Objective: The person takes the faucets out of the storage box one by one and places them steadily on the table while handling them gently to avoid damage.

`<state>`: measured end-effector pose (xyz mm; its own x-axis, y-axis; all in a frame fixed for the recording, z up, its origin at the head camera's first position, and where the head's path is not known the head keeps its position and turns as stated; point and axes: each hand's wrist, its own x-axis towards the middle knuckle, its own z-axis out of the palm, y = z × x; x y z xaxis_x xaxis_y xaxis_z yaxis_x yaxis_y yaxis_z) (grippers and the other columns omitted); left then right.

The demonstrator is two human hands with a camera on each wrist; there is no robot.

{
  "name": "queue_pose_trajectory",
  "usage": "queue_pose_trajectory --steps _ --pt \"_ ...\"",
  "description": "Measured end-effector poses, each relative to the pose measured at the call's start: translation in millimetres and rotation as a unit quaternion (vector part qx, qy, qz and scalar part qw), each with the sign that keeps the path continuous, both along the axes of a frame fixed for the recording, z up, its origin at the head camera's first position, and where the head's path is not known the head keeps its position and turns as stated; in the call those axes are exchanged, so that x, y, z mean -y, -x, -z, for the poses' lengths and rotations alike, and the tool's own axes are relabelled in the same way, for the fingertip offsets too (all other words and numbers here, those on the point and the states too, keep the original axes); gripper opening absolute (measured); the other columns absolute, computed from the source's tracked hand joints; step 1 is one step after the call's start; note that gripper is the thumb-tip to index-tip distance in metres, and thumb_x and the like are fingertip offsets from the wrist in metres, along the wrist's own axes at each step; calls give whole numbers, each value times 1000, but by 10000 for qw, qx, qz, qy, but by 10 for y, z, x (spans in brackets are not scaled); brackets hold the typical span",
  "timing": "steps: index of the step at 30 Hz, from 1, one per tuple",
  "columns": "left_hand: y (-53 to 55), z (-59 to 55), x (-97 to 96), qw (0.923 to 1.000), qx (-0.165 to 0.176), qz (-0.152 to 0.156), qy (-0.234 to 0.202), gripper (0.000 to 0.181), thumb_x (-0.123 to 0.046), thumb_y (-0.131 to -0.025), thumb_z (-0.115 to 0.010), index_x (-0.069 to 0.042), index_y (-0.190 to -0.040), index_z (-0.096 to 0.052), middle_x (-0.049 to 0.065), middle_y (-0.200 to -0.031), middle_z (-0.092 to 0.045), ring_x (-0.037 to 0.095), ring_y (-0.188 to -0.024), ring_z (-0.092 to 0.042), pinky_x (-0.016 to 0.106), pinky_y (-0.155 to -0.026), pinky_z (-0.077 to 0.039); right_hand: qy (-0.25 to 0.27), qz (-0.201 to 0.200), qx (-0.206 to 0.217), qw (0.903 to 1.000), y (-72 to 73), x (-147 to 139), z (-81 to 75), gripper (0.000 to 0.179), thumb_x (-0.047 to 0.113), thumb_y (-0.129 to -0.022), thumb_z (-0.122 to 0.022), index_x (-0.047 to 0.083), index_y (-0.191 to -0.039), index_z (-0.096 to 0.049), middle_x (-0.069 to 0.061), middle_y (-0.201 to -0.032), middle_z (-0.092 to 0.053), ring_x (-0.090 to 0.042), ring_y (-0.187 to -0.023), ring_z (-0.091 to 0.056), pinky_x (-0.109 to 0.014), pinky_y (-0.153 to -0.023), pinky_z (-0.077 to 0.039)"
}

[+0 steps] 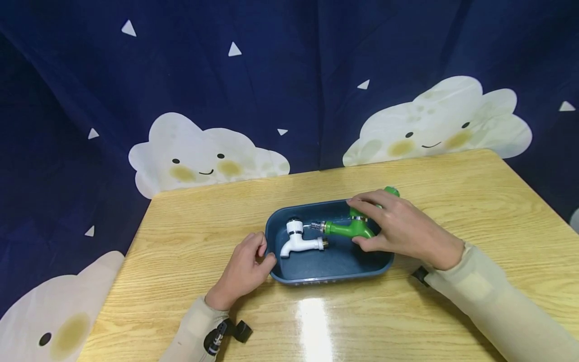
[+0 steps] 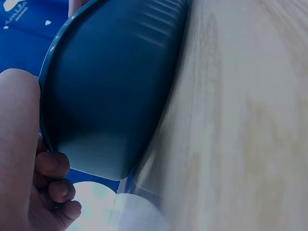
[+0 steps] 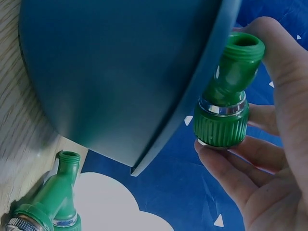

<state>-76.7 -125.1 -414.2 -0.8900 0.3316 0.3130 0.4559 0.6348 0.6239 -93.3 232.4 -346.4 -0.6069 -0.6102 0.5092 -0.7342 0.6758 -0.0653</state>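
In the head view my right hand (image 1: 400, 226) holds a green tap (image 1: 346, 230) over the right part of a dark blue plastic bin (image 1: 332, 279). The right wrist view shows the thumb on one side of the green tap (image 3: 224, 91) and fingertips at its ribbed knob. A white tap (image 1: 300, 244) lies in the bin's left part. My left hand (image 1: 246, 269) grips the bin's left rim between thumb and curled fingers, and the left wrist view shows those fingers (image 2: 53, 164) at the rim.
A second green tap (image 3: 53, 192) lies on the wooden table (image 1: 199, 221) beyond the bin's right end, mostly hidden by my right hand in the head view. A dark blue curtain (image 1: 289, 75) with smiling clouds hangs behind the table's far edge.
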Motion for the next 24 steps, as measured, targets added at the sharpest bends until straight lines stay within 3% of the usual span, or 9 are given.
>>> queue_pose_trajectory --steps 24 --pt "1 -4 -4 10000 -3 -2 -7 25 -9 -80 -63 -17 -77 -40 -6 -73 -36 7 -64 -37 18 -58 -31 41 157 -29 9999 39 -46 -25 71 43 -69 -86 1 -125 -70 -19 -120 -72 -34 -108 -71 -50 -87 -60"
